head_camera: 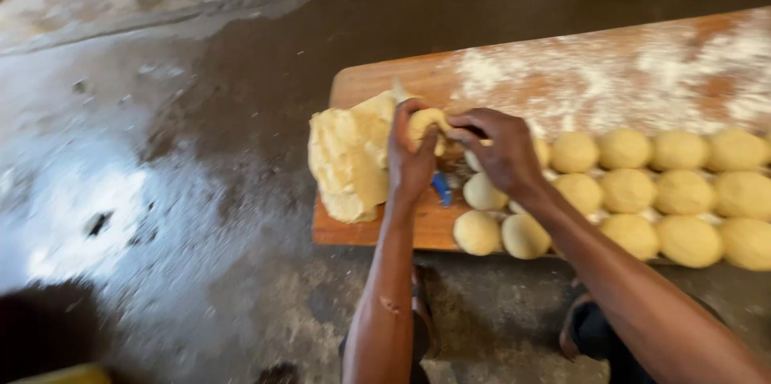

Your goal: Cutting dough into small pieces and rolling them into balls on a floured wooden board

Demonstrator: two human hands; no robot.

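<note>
Head view: left hand (411, 161) and right hand (502, 151) meet over the wooden board (385, 83)'s near-left end, fingers of both closed around one small dough piece (427, 120). Big dough lump (349, 155) touches the left hand's outer side. Rows of dough balls (626, 189) fill the board right of the hands. Flour dusts the board's far side.

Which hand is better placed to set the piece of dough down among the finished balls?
Probably the right hand: it lies beside the rows of dough balls, touching the small piece. The left hand is against the big dough lump.
</note>
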